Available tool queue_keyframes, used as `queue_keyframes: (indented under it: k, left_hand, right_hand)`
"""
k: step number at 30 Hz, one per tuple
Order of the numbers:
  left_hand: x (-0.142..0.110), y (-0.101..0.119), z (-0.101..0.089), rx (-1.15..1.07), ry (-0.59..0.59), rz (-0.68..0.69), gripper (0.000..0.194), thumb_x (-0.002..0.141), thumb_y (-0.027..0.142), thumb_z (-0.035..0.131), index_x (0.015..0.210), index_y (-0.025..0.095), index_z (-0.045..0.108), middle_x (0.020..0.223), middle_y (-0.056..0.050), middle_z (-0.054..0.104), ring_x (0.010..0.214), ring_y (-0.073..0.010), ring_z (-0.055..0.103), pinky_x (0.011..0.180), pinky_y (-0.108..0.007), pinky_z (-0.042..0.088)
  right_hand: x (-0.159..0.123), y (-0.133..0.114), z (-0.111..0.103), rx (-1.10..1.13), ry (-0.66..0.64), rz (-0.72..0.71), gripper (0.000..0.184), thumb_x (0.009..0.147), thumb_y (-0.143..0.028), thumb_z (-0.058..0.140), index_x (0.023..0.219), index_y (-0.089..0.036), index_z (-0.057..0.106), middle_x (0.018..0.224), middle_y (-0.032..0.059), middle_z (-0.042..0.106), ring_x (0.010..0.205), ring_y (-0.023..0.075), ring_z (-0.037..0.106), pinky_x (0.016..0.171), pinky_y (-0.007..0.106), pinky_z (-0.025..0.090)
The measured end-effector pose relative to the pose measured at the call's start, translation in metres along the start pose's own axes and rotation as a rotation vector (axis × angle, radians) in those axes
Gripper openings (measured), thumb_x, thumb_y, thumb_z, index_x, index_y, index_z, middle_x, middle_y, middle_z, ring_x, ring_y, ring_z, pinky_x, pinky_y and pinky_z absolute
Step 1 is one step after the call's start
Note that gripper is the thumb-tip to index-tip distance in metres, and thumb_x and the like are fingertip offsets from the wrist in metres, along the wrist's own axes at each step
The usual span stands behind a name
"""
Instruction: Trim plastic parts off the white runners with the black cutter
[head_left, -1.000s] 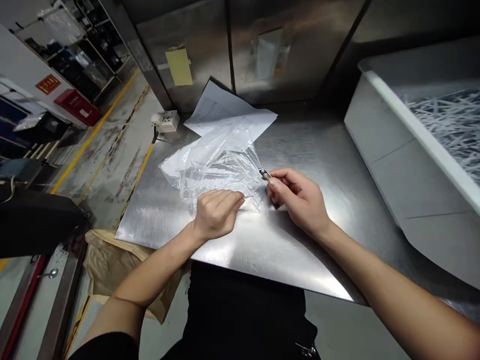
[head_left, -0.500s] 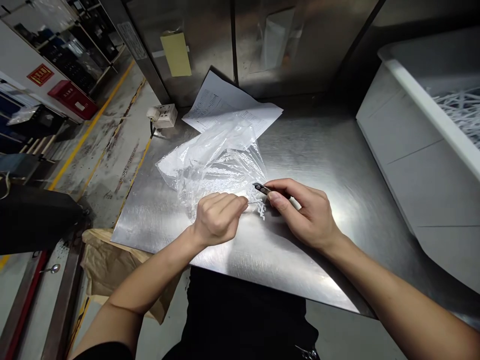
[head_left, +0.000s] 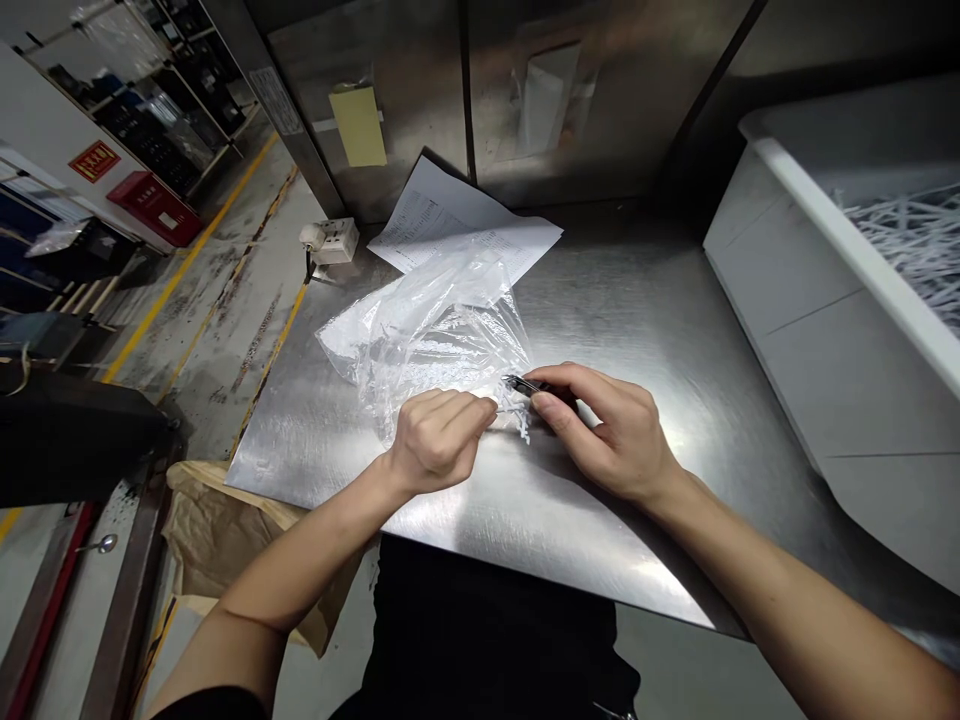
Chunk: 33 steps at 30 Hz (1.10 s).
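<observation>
My left hand (head_left: 437, 441) is closed in a pinch on a thin white plastic piece (head_left: 510, 413) at the near edge of a clear plastic bag (head_left: 431, 335). My right hand (head_left: 607, 430) is closed around a small dark metal cutter (head_left: 521, 385), its tip touching the white piece just right of my left fingers. The bag lies crumpled on the steel table (head_left: 600, 300) and holds several white parts. Both hands rest low over the table, almost touching.
Printed paper sheets (head_left: 450, 220) lie behind the bag. A white bin (head_left: 810, 300) full of thin white strips (head_left: 915, 240) stands at the right. A power socket (head_left: 330, 240) sits at the table's far left corner. A brown paper bag (head_left: 217, 530) hangs below the table's left edge.
My right hand dropped from beside the bag down to the white piece, bringing the cutter's tip against it. My left hand stayed pinched in place.
</observation>
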<state>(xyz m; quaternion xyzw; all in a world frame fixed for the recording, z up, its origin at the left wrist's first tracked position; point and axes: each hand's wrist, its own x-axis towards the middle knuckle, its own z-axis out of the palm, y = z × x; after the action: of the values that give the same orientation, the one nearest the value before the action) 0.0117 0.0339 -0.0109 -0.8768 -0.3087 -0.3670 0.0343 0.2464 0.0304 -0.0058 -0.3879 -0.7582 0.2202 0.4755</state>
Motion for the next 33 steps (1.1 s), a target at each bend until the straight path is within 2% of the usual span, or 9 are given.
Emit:
queue_keyframes:
  k: [10,18,33]
  left_hand:
    - [0.0005,0.0001,-0.0006,0.002,0.004,0.017,0.016,0.097,0.004,0.054,0.094,0.018,0.063,0.076,0.0,0.07,0.066,-0.0129,0.063,0.061,-0.029,0.044]
    - [0.0005,0.0003,-0.0007,0.0,0.017,0.006,0.015,0.098,0.005,0.055,0.096,0.017,0.063,0.077,0.0,0.071,0.067,-0.013,0.064,0.062,-0.029,0.045]
    - [-0.0005,-0.0001,0.0001,0.001,0.014,0.023,0.017,0.098,0.005,0.053,0.096,0.017,0.064,0.077,-0.001,0.072,0.066,-0.0135,0.065,0.061,-0.029,0.046]
  right_hand:
    - [0.0027,-0.0017,-0.0041,-0.052,-0.014,-0.068,0.014,0.107,-0.017,0.065,0.118,-0.023,0.069,0.09,0.0027,0.072,0.074,0.0194,0.067,0.067,0.035,0.05]
    - [0.0013,-0.0027,-0.0065,0.027,0.006,0.045,0.013,0.108,-0.022,0.064,0.119,-0.025,0.071,0.095,0.0032,0.075,0.076,0.0199,0.069,0.069,0.036,0.053]
    - [0.0028,-0.0015,-0.0057,-0.004,-0.034,-0.053,0.016,0.107,-0.017,0.065,0.12,-0.024,0.07,0.097,0.0026,0.075,0.079,0.0195,0.071,0.071,0.035,0.053]
